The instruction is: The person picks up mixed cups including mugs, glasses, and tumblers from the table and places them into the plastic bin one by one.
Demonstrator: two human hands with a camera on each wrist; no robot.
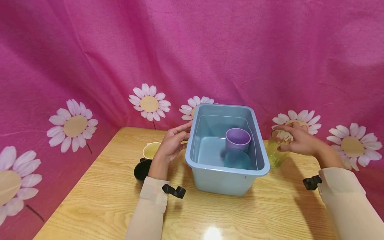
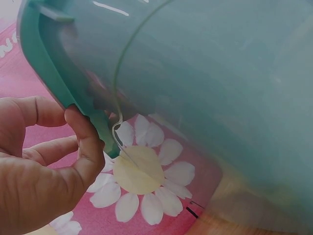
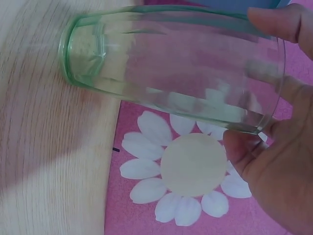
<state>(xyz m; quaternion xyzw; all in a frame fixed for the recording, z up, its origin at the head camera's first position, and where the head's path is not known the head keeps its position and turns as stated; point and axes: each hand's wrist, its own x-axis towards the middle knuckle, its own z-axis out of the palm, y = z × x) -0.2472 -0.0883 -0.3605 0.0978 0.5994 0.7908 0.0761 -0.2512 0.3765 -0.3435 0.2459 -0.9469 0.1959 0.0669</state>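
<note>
My left hand (image 1: 171,144) is at the left rim of a blue-grey plastic tub (image 1: 222,181), pinching the edge between thumb and fingers in the left wrist view. Inside the tub, toward its right side, a purple cup (image 1: 237,145) stands behind a translucent teal cup (image 1: 237,160). To the right of the tub, my right hand (image 1: 301,141) grips a clear yellow-green drinking glass (image 3: 186,73) near its mouth. Thumb and fingers lie on opposite sides of the glass, whose base is close to the tabletop.
Left of the tub, partly behind my left forearm, are a yellow cup (image 1: 151,150) and a black cup (image 1: 142,170). All stand on a light wooden table (image 1: 99,190). A pink curtain (image 1: 192,53) with white daisies hangs right behind the table's far edge.
</note>
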